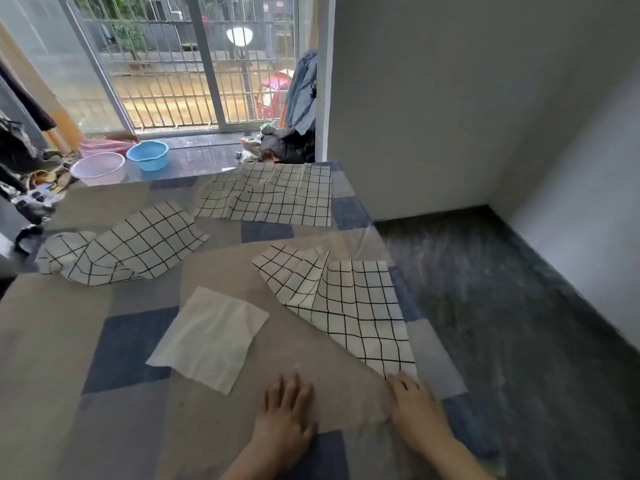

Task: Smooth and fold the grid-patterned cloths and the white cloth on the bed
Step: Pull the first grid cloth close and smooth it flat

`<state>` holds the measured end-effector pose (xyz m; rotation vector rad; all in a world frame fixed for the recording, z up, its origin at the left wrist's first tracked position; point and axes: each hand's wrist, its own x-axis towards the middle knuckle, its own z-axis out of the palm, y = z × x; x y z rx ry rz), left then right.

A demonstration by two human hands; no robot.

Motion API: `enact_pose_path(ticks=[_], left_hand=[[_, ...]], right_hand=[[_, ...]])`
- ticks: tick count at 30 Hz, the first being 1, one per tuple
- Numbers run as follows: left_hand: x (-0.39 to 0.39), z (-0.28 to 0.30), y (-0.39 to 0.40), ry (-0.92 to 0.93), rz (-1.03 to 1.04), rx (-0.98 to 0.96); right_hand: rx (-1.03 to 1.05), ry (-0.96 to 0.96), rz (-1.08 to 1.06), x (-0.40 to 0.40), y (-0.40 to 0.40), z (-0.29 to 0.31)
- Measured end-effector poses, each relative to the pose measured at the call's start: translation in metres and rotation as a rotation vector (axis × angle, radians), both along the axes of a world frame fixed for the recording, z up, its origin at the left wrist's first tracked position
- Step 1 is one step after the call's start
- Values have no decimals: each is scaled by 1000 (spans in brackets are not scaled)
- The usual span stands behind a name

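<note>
The right hand (417,407), fingers spread flat, is touching the near corner of the nearest grid-patterned cloth (349,303); the left hand (287,407) is resting spread beside. Smoothing seems under way; next, flattening the bunched fold beyond the fingertips.

I am reaching both forearms forward from the lower edge of the view, bare to the wrist. My left hand (287,407) is lying palm down, fingers straight and slightly spread, pointing away from me. My right hand (414,407) is also lying palm down, angled a little to the left, fingers extended and close together. The two hands are lying near each other, side by side, not touching. Neither hand is curling round anything.
</note>
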<state>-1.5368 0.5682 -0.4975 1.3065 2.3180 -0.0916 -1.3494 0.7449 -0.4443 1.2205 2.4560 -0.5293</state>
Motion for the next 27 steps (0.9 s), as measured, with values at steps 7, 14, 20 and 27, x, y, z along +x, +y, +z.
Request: enact_pose_path(ticks=[7,14,20,27], left_hand=[[3,-2,0,13,-65,76],[-7,35,13,-47,-45,-41],[-20,41,14,-83,-69,-14],[-18,44,24,-48,-38,12]], right_hand=[[99,6,-49,-18,14,2],[136,-19,-22,-45,22,4],[108,185,60,-45,37,-10],[-180,452,-90,-56,38,19]])
